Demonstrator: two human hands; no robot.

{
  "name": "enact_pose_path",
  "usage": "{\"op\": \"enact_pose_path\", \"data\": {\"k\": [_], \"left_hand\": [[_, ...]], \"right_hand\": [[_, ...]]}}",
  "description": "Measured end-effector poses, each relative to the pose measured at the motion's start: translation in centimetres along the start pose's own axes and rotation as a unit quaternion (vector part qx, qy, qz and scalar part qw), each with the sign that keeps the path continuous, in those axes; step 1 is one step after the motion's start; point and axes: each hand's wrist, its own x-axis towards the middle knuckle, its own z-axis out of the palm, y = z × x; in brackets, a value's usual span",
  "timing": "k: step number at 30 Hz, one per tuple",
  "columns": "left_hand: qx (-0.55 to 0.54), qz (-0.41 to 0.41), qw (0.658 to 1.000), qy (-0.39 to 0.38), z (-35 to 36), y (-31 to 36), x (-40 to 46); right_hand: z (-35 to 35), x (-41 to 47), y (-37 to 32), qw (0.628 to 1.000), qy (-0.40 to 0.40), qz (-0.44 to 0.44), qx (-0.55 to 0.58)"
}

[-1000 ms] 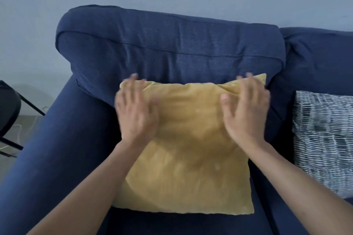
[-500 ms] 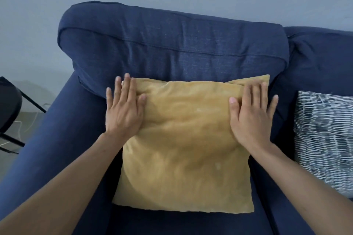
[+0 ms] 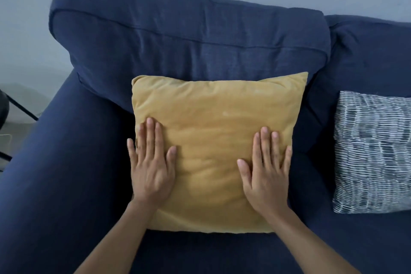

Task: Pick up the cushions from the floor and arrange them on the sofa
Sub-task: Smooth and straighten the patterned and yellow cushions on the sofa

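Yellow cushion (image 3: 213, 140) at centre frame, propped against the back of a navy sofa (image 3: 189, 38). Left hand (image 3: 151, 167) and right hand (image 3: 264, 173) pressed flat on its lower half, grip released, fingers spread. Patterned cushion (image 3: 371, 153) at right edge.

Cushion (image 3: 213, 140) on sofa (image 3: 189, 46), second cushion (image 3: 373, 153) to its right

We lay both hands flat on the yellow cushion (image 3: 213, 140) — left hand (image 3: 151, 167) at its left edge, right hand (image 3: 265, 173) near its right edge — fingers straight, forearms bare
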Motion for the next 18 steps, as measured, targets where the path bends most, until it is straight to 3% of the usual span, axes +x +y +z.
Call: {"op": "enact_pose_path", "data": {"k": [5, 9, 13, 18], "left_hand": [[-0.040, -0.076, 0.996, 0.002, -2.1, -2.2, -1.0], [-0.052, -0.013, 0.998, 0.024, -3.1, 2.2, -3.6], [-0.047, 0.026, 0.999, -0.002, -1.7, 6.2, -6.2], [0.013, 0.034, 0.998, -0.044, 1.0, 5.5, -8.2]], "right_hand": [[-1.2, -1.6, 0.9, 0.993, 0.003, 0.116, 0.032], [-3.1, -2.9, -2.8, 0.997, 0.011, 0.039, 0.067], [-2.4, -4.2, -5.9, 0.997, -0.010, 0.031, 0.069], [-0.5, -6.1, -5.8, 0.998, -0.036, -0.006, 0.052]]}}
